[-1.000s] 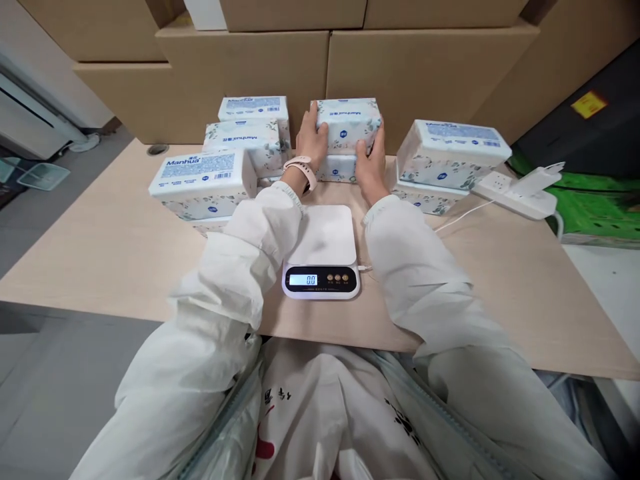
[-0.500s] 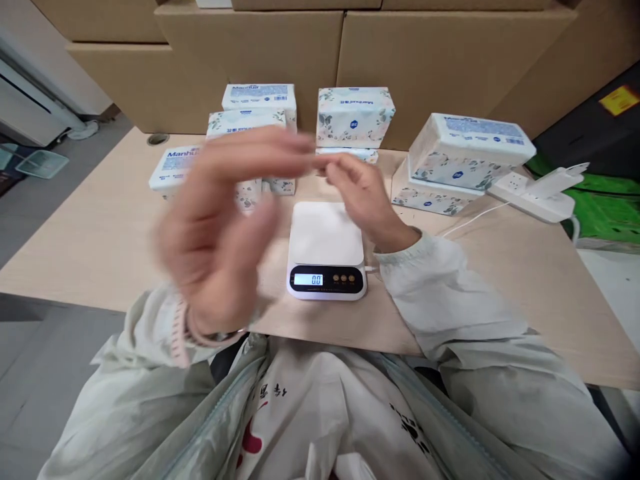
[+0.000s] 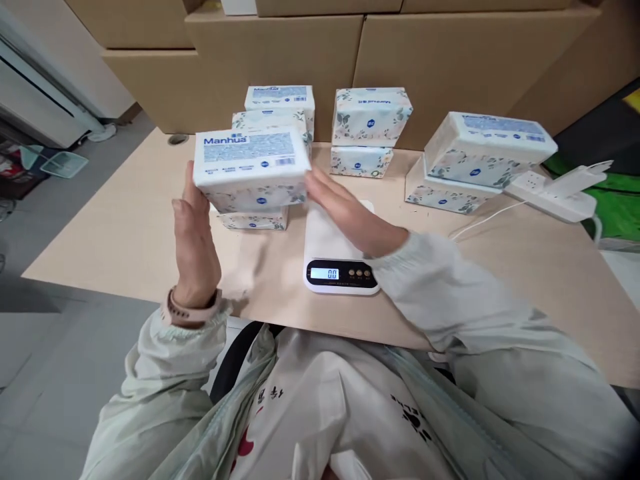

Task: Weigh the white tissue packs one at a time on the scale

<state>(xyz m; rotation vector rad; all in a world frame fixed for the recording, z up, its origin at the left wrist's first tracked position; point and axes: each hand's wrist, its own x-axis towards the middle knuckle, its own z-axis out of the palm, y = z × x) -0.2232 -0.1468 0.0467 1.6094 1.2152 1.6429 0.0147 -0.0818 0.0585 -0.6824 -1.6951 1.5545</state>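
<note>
- Head view: Manhua pack [image 3: 253,170] is between both hands on the left part of the table, long axis running roughly side to side, right end a touch farther from the body
- grip is basically a two-hand sandwich: left hand [image 3: 196,243] against the left end, right hand [image 3: 353,217] reaching across with its fingertips against the other end, so the pack is clamped between them
- key relation imo: the pack lies left of the scale [image 3: 323,243] and a bit farther out, while the right hand slants right over the scale's plate, so that's the nearer hand to it
- looks-wise the pack is a white brick with soft edges, blue lettering on top, printed leaves and a small blue badge on the front
- lower pack [image 3: 255,220] shows below it; can't tell if the two are touching or just apart
- scale's display [image 3: 324,274] reads 0.0
- farther back: more packs behind on the left, plus a middle stack [image 3: 373,120] and a right stack [image 3: 487,150], each two high
- power strip [image 3: 553,193] beside the right stack, cardboard boxes [image 3: 280,60] walling off the back of the table [image 3: 125,213]
</note>
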